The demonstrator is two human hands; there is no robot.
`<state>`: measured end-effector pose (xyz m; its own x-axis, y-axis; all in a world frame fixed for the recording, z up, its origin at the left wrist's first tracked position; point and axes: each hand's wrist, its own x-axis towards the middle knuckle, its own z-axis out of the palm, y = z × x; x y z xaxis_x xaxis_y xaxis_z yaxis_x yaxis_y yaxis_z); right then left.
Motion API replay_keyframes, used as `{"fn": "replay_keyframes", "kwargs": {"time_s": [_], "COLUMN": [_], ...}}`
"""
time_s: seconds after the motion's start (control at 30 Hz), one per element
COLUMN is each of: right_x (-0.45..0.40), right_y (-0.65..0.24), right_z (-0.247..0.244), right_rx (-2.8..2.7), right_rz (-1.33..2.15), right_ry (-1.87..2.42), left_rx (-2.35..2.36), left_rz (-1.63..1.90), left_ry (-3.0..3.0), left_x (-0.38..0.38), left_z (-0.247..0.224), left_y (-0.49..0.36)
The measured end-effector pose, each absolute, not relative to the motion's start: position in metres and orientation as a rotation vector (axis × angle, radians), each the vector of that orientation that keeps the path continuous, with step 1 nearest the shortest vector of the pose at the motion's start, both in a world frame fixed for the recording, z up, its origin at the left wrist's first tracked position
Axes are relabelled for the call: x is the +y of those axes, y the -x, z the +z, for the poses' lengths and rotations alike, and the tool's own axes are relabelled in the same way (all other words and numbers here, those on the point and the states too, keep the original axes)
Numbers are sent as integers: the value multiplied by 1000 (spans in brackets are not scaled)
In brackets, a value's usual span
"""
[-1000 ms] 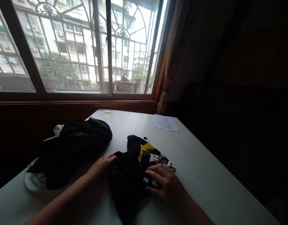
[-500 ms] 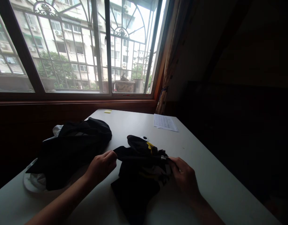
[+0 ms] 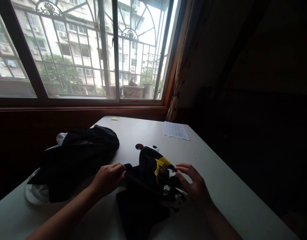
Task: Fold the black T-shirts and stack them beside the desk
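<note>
A black garment with a yellow, white and speckled print lies bunched on the white table in front of me. My left hand is closed on its left edge. At the garment's right edge is my right hand, fingers stretched and thumb apart from them, the fingertips at the printed cloth. A small silvery patch shows among the folds; I cannot tell what it is. The garment's lower part is too dark to make out its shape.
A heap of black and white clothing lies on the left of the white table. Farther back are printed papers, a yellow note, a round hole and a white ring-shaped piece. A barred window stands beyond.
The right hand has loosened from the rolled cloth and its fingers have spread. The garment's upper part has dropped toward me and opened, showing more print and uncovering the table hole.
</note>
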<state>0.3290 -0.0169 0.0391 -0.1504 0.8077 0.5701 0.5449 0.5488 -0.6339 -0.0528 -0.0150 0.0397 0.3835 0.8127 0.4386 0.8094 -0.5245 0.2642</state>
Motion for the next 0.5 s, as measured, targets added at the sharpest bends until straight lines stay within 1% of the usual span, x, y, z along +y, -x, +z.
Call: {"fn": "replay_keyframes", "kwargs": {"time_s": [0.07, 0.13, 0.23, 0.33, 0.4, 0.5], "right_x": [-15, -18, -25, -31, -32, -33], "right_y": [-327, -324, -321, -316, -310, -300], "right_z": [36, 34, 35, 37, 37, 36], "right_rx": [-1951, -2061, -2102, -2050, -2010, -2047], "right_rz": [515, 705, 892, 1072, 1044, 756], "right_ry": [1088, 1090, 1120, 1062, 1041, 1051], "left_rx": [1523, 1489, 1451, 1316, 1222, 1152], "left_rz": [949, 986, 923, 772, 674, 595], "left_ry": [-2623, -2644, -2647, -2669, -2685, -2687], "left_x": [-12, -9, -4, -3, -5, -8], "left_z": [37, 32, 25, 20, 19, 18], "left_y": [52, 53, 54, 53, 50, 45]}}
